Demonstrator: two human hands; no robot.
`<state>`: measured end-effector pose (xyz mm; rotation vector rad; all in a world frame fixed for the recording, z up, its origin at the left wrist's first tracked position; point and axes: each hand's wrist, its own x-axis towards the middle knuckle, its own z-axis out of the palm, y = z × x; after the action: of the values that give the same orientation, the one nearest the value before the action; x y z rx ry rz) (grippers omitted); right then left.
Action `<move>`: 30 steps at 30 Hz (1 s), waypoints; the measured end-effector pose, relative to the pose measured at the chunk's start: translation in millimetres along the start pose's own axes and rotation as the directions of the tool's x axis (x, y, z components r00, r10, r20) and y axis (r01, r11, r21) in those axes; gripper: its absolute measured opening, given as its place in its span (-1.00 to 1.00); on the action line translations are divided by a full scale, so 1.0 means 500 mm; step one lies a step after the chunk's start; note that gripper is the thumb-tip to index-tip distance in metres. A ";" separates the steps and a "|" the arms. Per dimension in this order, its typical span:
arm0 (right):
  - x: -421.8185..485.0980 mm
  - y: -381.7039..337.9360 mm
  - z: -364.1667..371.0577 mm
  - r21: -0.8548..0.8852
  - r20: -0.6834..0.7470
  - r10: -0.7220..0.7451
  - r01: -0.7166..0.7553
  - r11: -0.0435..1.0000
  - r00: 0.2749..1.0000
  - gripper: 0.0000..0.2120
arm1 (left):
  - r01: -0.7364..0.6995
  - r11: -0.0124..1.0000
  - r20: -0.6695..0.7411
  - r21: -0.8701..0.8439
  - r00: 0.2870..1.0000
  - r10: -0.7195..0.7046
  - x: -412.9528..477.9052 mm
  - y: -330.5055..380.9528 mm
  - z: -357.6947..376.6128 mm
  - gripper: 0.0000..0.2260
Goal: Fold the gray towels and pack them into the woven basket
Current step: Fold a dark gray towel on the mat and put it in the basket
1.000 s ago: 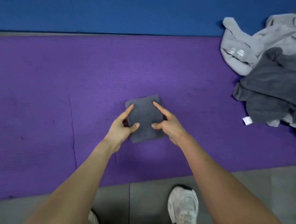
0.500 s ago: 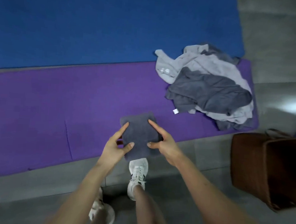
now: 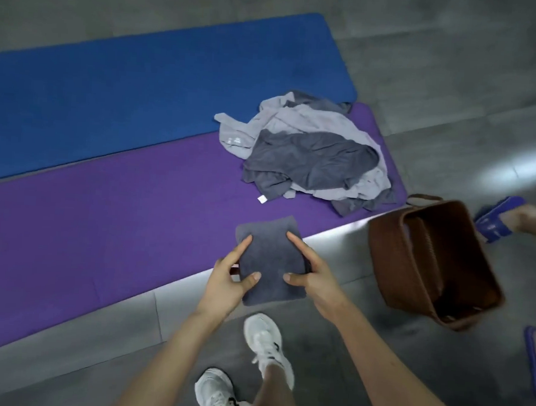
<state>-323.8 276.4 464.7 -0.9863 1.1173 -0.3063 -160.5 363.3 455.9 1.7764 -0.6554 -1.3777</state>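
L hand (image 3: 227,282) + R hand (image 3: 318,284) pinch folded gray towel (image 3: 269,259) nr woven basket (image 3: 388,266).

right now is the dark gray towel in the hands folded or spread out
Folded: the dark gray towel is a small thick rectangle, pinched by the left hand and right hand.

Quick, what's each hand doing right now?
Left hand: holding the folded towel by its left edge.
Right hand: holding the same towel by its right edge.
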 end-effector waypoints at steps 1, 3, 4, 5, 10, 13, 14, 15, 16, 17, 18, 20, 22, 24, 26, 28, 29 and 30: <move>-0.020 0.002 -0.034 0.008 -0.010 -0.008 0.008 1.000 1.000 -0.33 | -0.003 1.000 0.016 0.004 1.000 0.003 -0.009 0.007 0.036 -0.41; -0.053 0.007 -0.109 0.016 -0.042 -0.015 0.015 1.000 0.999 -0.32 | -0.006 1.000 0.059 0.009 0.998 0.006 -0.016 0.024 0.112 -0.41; -0.068 0.009 -0.151 0.020 -0.063 -0.012 0.013 1.000 0.998 -0.32 | -0.011 1.000 0.078 0.018 0.997 0.009 -0.015 0.033 0.152 -0.41; -0.081 0.010 -0.194 0.025 -0.086 -0.006 0.008 1.000 0.996 -0.31 | -0.016 0.999 0.095 0.029 0.995 0.014 -0.011 0.041 0.194 -0.41; -0.124 0.006 -0.435 0.032 -0.179 0.022 -0.016 0.999 0.984 -0.31 | -0.016 0.992 0.176 0.124 0.984 -0.006 0.038 0.079 0.429 -0.38; -0.118 0.007 -0.592 0.019 -0.207 0.050 -0.047 0.999 0.977 -0.31 | -0.001 0.989 0.190 0.145 0.981 -0.027 0.081 0.100 0.581 -0.37; -0.110 0.011 -0.643 0.019 -0.209 0.062 -0.059 0.998 0.976 -0.30 | 0.006 0.990 0.196 0.144 0.980 -0.035 0.099 0.102 0.629 -0.38; -0.101 0.016 -0.691 0.026 -0.211 0.071 -0.067 0.997 0.975 -0.29 | 0.011 0.990 0.205 0.140 0.978 -0.040 0.119 0.102 0.674 -0.39; -0.092 0.021 -0.736 0.036 -0.213 0.079 -0.073 0.997 0.974 -0.28 | 0.018 0.991 0.213 0.132 0.976 -0.046 0.139 0.101 0.718 -0.39; -0.081 0.026 -0.776 0.042 -0.214 0.084 -0.077 0.996 0.973 -0.28 | 0.019 0.992 0.220 0.125 0.974 -0.047 0.158 0.099 0.757 -0.38; -0.070 0.032 -0.814 0.043 -0.218 0.088 -0.081 0.996 0.972 -0.28 | 0.024 0.992 0.224 0.125 0.973 -0.052 0.179 0.094 0.794 -0.38; -0.046 0.045 -0.882 0.045 -0.220 0.102 -0.094 0.995 0.970 -0.29 | 0.040 0.992 0.225 0.120 0.972 -0.066 0.215 0.085 0.862 -0.38; -0.022 0.062 -0.943 0.036 -0.211 0.117 -0.112 0.993 0.970 -0.28 | 0.050 0.993 0.227 0.107 0.971 -0.073 0.251 0.073 0.922 -0.35; 0.002 0.081 -0.998 0.012 -0.198 0.130 -0.130 0.991 0.971 -0.28 | 0.053 0.993 0.242 0.104 0.967 -0.077 0.284 0.059 0.974 -0.34; 0.026 0.104 -1.050 -0.011 -0.189 0.135 -0.139 0.990 0.973 -0.28 | 0.049 0.994 0.258 0.102 0.963 -0.074 0.315 0.039 1.023 -0.31; 0.051 0.132 -1.097 -0.012 -0.192 0.146 -0.151 0.988 0.970 -0.28 | 0.057 0.993 0.238 0.107 0.968 -0.082 0.342 0.017 1.068 -0.30; 0.063 0.148 -1.118 -0.012 -0.193 0.152 -0.157 0.987 0.969 -0.27 | 0.060 0.992 0.227 0.108 0.970 -0.083 0.352 0.007 1.090 -0.30; 0.074 0.165 -1.138 -0.013 -0.190 0.159 -0.164 0.986 0.969 -0.27 | 0.062 0.992 0.219 0.109 0.972 -0.085 0.362 -0.007 1.112 -0.30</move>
<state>-816.0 10.1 327.4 -0.8983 1.3703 -0.2560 -642.7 76.6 291.6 1.7540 -0.7982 -1.6374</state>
